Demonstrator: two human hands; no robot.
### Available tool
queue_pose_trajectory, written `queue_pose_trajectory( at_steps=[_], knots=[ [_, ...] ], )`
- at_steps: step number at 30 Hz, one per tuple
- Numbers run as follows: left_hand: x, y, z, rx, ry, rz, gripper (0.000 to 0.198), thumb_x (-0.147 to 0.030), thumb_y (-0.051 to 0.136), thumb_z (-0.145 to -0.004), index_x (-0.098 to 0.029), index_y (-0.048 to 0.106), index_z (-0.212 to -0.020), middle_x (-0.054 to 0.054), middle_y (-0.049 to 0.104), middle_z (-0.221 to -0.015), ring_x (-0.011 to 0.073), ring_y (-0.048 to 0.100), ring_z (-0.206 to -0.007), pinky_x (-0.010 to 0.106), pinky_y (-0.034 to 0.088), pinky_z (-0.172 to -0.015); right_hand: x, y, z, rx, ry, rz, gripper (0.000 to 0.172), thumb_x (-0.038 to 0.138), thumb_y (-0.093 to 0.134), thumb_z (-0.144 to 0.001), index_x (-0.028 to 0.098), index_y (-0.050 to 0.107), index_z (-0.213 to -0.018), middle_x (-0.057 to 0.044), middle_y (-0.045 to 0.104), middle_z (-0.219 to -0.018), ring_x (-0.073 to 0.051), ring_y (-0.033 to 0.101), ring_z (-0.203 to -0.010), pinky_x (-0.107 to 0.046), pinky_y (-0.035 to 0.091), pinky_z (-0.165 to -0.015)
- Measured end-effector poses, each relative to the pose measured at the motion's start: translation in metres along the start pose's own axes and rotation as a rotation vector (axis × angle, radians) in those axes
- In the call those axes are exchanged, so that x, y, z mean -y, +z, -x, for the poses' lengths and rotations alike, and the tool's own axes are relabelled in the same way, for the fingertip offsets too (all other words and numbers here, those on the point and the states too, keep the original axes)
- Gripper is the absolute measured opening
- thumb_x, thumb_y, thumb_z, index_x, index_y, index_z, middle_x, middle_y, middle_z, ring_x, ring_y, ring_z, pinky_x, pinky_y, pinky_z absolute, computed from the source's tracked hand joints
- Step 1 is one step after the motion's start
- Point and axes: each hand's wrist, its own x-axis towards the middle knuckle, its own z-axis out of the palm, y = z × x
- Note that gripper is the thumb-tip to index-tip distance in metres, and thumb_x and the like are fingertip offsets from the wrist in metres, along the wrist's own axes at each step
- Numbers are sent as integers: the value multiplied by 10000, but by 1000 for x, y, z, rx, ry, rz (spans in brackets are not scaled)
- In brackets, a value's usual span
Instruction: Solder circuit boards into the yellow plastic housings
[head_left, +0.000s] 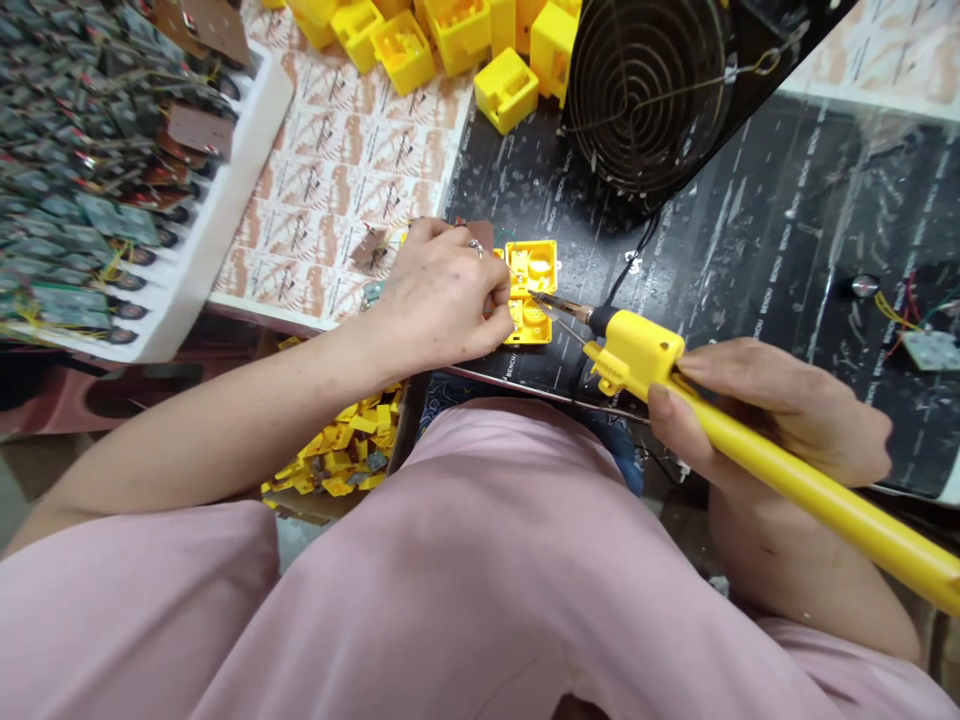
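My right hand [780, 410] is closed around the yellow handle of a soldering iron [645, 345]. Its metal tip points left and reaches the small open yellow plastic housing [541, 262] on the black bench. A thin wire runs beside the tip from the front of the iron. My left hand [450, 290] bends over the left side of that housing, fingers curled and pressed together. What the fingers pinch is hidden behind them. Part of a brown circuit board [478, 236] shows just behind the knuckles.
A black fan [645, 100] stands at the back, with several yellow housings [507, 90] beside it. A white foam tray [259, 150] full of circuit boards is at left. At right lies a wired board [932, 349]. Below the bench edge, a box holds yellow parts [352, 440].
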Motion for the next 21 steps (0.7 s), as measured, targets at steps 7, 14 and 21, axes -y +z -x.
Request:
queue_pose_trajectory(
  at_steps=[7,14,21],
  knots=[
    [-1,-1,1,16,-5,-26,211,-356,575,-952,-258,754,-897,48,762,-813,302,728,-1011,498,509,-1122,-5,4,2,-1,-79,54,396,205,886,-956,312,773,-1321,-1,858,-925,-219,802,-661,-328,684,-559],
    [-2,1,0,11,-5,-1,215,-336,578,-948,-248,756,-866,50,766,-824,302,738,-1017,509,504,-1149,-4,11,-7,36,-182,6,261,195,952,-906,275,709,-957,44,797,-785,-160,761,-601,-247,617,-484],
    [1,3,2,-12,1,21,230,-344,574,-948,-252,777,-891,44,766,-816,296,733,-1002,504,515,-1133,1,6,-5,134,-139,25,258,145,892,-950,297,685,-955,59,791,-789,-167,788,-667,-262,635,-541]
  ],
)
